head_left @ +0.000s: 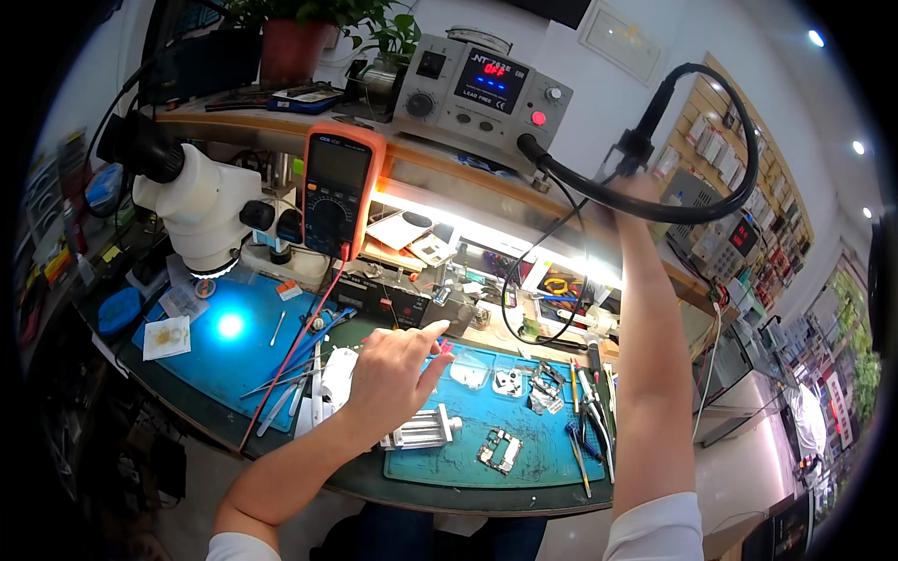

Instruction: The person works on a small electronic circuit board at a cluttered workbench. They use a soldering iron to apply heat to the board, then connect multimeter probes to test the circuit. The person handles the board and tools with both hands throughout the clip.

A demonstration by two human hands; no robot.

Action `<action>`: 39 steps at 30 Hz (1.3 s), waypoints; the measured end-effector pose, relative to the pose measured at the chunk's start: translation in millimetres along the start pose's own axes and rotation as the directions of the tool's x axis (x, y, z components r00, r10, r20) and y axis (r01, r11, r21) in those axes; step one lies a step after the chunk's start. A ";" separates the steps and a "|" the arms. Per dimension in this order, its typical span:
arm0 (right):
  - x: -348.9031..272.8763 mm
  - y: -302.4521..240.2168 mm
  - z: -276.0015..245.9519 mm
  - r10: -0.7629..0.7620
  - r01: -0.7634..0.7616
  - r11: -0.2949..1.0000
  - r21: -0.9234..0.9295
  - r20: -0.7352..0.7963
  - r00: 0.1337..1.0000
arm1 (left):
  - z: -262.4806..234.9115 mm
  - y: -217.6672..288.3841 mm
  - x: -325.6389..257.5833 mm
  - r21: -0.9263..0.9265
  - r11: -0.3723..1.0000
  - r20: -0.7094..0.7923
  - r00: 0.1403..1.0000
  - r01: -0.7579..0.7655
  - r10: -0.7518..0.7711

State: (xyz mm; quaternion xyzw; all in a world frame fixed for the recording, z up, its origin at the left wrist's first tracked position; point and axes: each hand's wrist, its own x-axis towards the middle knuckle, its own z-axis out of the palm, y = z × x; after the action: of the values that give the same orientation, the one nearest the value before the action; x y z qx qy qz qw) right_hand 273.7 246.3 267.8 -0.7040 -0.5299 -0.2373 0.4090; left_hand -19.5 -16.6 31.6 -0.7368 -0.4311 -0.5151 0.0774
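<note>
1. I judge the step in hand to be fetching the hot-air handpiece point(634, 148): it hangs high at the right on its thick black hose point(655, 208), which curves back to the grey rework station point(482, 89) on the shelf.
2. My right hand point(638, 183) is raised to that handpiece, arm stretched straight up. From here I see it against the hose just below the handle, but I cannot tell whether the fingers are closed round it.
3. My left hand point(393, 374) hovers low over the bench, loosely open, index finger stretched out towards the right, holding nothing. It is just above a small metal clamp point(423, 428) at the near left corner of the blue work mat point(468, 458).
4. A bare circuit board point(500, 451) lies on that mat, just right of the clamp and apart from both hands.
5. As I read it, the next move calls for a firm grasp on the handpiece and a careful descent, keeping the hose clear of the orange multimeter point(339, 192) and the white microscope point(201, 210).
</note>
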 end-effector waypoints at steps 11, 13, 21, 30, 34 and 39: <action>13.6 21.1 -8.4 -0.131 0.101 0.974 0.205 0.140 0.982 | 5.0 -1.2 -0.2 0.046 0.999 0.017 1.000 -0.004 0.004; -2.0 12.7 -27.2 -0.076 0.034 0.976 0.217 0.187 0.979 | 6.6 -4.1 -0.9 0.050 0.999 0.025 1.000 0.009 -0.010; -107.2 51.4 -70.6 0.019 0.187 0.558 0.809 -0.238 0.971 | 0.4 -10.5 4.5 0.075 0.996 -0.025 0.999 0.038 -0.036; -90.2 -29.9 -73.7 0.130 -0.425 -0.069 0.903 0.430 0.893 | 5.3 4.1 155.3 0.320 0.894 -0.212 0.896 -0.314 0.391; -43.6 -45.6 -65.2 0.273 -0.376 0.104 0.921 0.337 0.901 | -11.0 -11.1 238.1 0.488 0.738 -0.100 0.810 -0.467 0.578; 12.8 17.5 -11.6 0.134 -0.111 0.925 0.363 -0.039 0.990 | 2.9 -28.7 265.8 0.570 0.583 -0.057 0.680 -0.579 0.731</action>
State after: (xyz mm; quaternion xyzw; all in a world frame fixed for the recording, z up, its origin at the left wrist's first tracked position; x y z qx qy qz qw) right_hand 295.5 241.9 278.4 -0.6411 -0.5061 -0.1324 0.5615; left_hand -12.0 150.4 240.3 -0.7129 -0.2281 -0.4163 0.5162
